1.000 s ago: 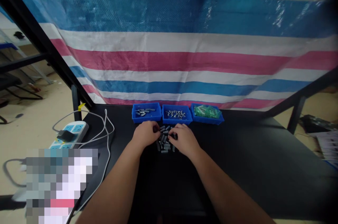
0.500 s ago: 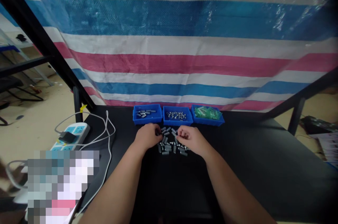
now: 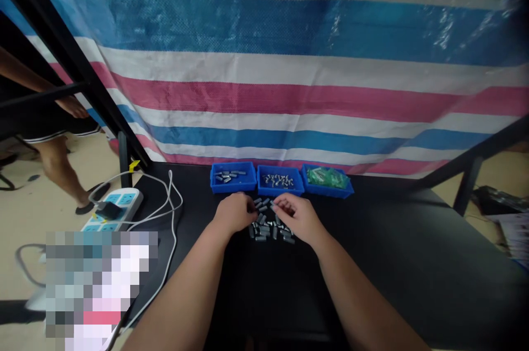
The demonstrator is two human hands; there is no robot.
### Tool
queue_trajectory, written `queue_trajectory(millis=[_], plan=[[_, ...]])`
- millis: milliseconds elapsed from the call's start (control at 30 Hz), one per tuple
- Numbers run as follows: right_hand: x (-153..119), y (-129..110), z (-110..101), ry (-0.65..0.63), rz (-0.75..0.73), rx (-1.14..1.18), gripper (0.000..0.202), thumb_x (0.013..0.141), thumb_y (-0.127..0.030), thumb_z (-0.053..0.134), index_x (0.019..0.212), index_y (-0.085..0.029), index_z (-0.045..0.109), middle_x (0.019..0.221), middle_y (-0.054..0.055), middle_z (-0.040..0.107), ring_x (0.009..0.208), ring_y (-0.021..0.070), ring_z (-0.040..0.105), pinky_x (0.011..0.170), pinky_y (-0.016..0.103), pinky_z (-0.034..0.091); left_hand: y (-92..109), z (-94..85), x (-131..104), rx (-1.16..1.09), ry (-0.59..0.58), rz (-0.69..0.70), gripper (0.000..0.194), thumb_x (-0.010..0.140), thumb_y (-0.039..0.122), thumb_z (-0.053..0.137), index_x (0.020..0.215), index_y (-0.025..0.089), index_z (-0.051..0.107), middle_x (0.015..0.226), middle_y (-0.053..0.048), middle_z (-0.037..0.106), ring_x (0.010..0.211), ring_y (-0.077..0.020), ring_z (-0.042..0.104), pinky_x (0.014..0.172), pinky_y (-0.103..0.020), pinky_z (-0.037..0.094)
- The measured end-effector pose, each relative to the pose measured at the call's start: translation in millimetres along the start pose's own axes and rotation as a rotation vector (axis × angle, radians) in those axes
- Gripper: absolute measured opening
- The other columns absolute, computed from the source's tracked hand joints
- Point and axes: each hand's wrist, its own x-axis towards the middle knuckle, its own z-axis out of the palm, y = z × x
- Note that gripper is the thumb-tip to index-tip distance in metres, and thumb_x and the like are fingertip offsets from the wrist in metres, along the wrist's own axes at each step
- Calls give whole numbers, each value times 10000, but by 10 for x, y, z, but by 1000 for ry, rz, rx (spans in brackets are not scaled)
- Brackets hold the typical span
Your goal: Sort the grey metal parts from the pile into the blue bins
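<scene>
My left hand (image 3: pixel 235 213) is at the left edge of a pile of small grey metal cylinders (image 3: pixel 264 231). Its fingers are curled closed, and whatever they hold is hidden. Opposite it, my right hand (image 3: pixel 300 217) is over the pile's right side, with thumb and forefinger pinched together; anything between them is too small to name. A few shiny screw-like pieces appear to lie among the cylinders. Behind the pile stand a blue bin (image 3: pixel 233 184) with some metal cylinders, a second blue bin (image 3: pixel 281 188) of small shiny metal parts, and a third blue bin (image 3: pixel 328 191) holding green plastic bags.
On the left are a white power strip (image 3: pixel 124 199) with a black plug, a loose white cable (image 3: pixel 172 224) and a blurred-out object (image 3: pixel 103 285). A striped sheet (image 3: pixel 281 97) hangs behind the black table (image 3: pixel 397 263). Another person's leg (image 3: pixel 58 169) shows at far left.
My right hand has shifted slightly left over the pile, while my left hand stays at its edge. Another person has come into view at far left. The view has shifted slightly.
</scene>
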Motion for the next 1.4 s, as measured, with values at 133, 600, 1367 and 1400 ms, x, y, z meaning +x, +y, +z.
queue_trajectory(millis=[133, 600, 1367, 1400], plan=[[0, -45, 20, -70, -28, -35, 136, 890, -335, 638, 922, -218, 699, 725, 13, 662, 617, 147, 588, 562, 263, 459, 27, 36, -8, 9, 23, -2, 134, 678, 358, 766, 776, 267, 776, 928, -73, 737, 832, -264, 686, 692, -313, 479], [-42, -113, 39, -165, -78, 260, 103, 885, -282, 641, 958, -213, 665, 829, 21, 680, 708, 147, 635, 669, 274, 512, 86, 72, -1, -670, -4, 296, 118, 731, 267, 684, 763, 153, 690, 790, -11, 646, 690, -128, 581, 645, -234, 430], [8, 6, -7, 90, -107, -24, 98, 903, -295, 638, 886, -219, 698, 733, 13, 678, 666, 162, 635, 645, 281, 506, -203, -32, 44, -128, -73, 324, 161, 745, 233, 698, 870, 261, 795, 883, -32, 731, 784, -196, 657, 715, -280, 452], [7, 6, -9, 98, -114, -27, 96, 904, -295, 640, 891, -220, 698, 747, 17, 683, 678, 166, 641, 656, 286, 509, -188, -41, 42, -150, -44, 341, 152, 763, 230, 690, 877, 250, 788, 872, -35, 724, 776, -192, 652, 712, -278, 455]])
